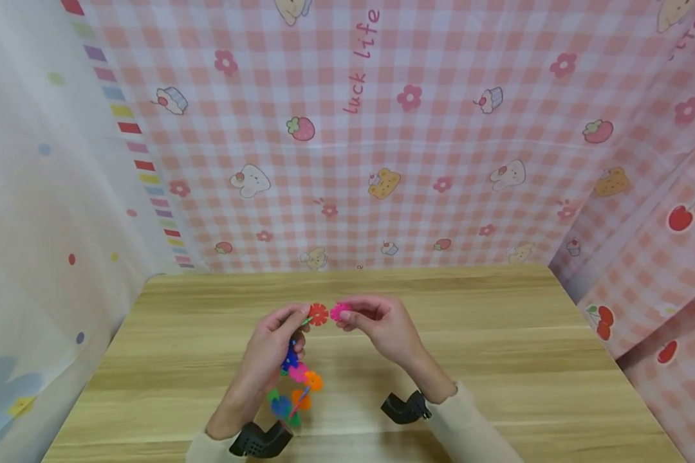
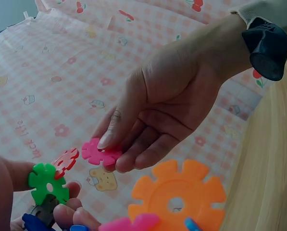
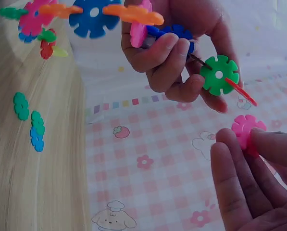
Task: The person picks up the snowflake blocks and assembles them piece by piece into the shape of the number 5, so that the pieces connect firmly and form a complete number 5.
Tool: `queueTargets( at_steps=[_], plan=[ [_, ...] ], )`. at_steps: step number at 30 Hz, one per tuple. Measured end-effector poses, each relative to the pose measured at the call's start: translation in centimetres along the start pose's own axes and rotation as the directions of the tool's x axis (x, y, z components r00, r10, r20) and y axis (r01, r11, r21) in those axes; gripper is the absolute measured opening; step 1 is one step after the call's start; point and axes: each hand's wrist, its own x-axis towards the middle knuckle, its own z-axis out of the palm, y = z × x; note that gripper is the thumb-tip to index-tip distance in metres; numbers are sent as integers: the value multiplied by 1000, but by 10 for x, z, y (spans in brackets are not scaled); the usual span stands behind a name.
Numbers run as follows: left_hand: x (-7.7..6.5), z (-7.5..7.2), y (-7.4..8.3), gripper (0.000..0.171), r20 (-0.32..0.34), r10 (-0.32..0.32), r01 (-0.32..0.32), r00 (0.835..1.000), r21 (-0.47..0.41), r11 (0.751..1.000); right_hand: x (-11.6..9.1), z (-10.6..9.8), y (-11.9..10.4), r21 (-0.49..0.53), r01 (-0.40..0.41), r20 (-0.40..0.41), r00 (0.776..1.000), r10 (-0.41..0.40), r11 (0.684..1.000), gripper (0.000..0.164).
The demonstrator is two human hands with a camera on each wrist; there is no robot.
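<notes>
My left hand (image 1: 266,347) grips a chain of interlocking plastic snowflake discs, its fingers curled round the part near a dark blue disc (image 3: 181,38). Beyond those fingers sticks out a green disc (image 3: 219,75), with a red disc (image 1: 318,314) slotted into it at the chain's end. Below the hand hangs the rest of the chain, including an orange disc (image 2: 174,192) and a blue disc (image 3: 94,17). Between thumb and fingers, my right hand (image 1: 388,328) pinches a single pink disc (image 1: 338,312). A small gap separates the pink disc from the red one.
A wooden table (image 1: 498,347) lies under both hands. In the right wrist view, a green disc (image 3: 21,106) and a green-and-blue pair of discs (image 3: 37,139) show against the wood. Behind the table hangs a pink checked curtain (image 1: 440,212).
</notes>
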Motion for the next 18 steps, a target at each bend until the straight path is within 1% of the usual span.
queueTargets(
  at_steps=[5,8,15,18],
  plan=[
    [-1,2,-1,25,15,2,-1,1000,-18,1000,-6,0,0,-16,69,-35,997,-69,998,18],
    [-1,3,0,25,8,-4,4,1000,-23,1000,-9,-1,0,-10,106,-48,993,-106,994,16],
    [-1,8,-2,23,-19,6,-7,1000,-57,998,-14,4,4,-56,221,-90,970,-225,974,12],
    [-1,11,-3,23,-28,9,-11,1000,-67,998,-15,7,2,-89,248,-113,960,-257,965,11]
  ],
)
